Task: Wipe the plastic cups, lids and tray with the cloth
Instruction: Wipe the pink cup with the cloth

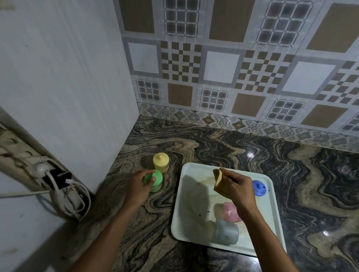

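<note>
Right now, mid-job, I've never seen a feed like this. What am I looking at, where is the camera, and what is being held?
There is no machine here. These are a person's two bare hands, filmed by one camera worn on the head and looking down at a marbled counter. The left hand has its grip on a green cup, next to a yellow cup. The right hand pinches the cloth over a white tray. The tray holds a blue lid, a pink cup and a grey cup.
</note>
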